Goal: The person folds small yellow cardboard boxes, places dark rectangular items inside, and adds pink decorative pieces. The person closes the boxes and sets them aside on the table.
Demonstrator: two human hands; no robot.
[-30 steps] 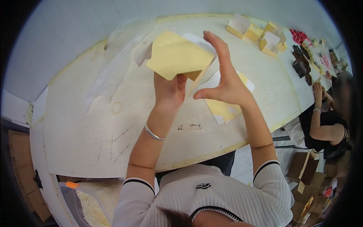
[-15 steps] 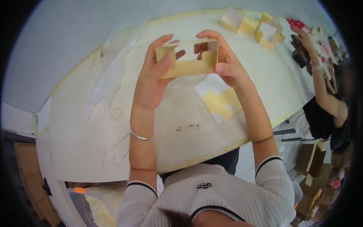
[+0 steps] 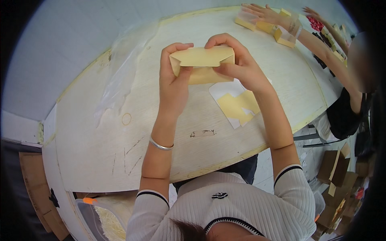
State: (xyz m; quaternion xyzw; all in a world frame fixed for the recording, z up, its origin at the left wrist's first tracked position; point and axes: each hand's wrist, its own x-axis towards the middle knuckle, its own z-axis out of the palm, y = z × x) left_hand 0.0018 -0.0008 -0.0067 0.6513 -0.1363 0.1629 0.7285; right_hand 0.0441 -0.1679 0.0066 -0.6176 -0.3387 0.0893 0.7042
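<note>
In the head view, a pale yellow folding carton (image 3: 203,61) is being held up above the whitish worktop (image 3: 92,152), while a flat white-and-yellow carton blank (image 3: 233,105) is lying below it, nearer the person. I am guessing that the carton is weighing very little, being thin card: probably stiff along its creases, yet likely to dent if anyone is squeezing a broad panel, and perhaps a bit slick under the fingers. The short ends, near the folded corners, are seeming the best places for taking hold, with light pressure only. That is roughly where both hands are holding it: the left grip (image 3: 173,84) is curling partway round the left end, its thumb tucking in at the front under the flap (image 3: 200,56), and the right grip (image 3: 245,70) is spanning the right end, its thumb lying along the front just below the flap. As for looks, the carton is appearing plain and clean, long and low, its broad flap leaning over the front with slanting corners and a narrow gap showing beneath its lip.
</note>
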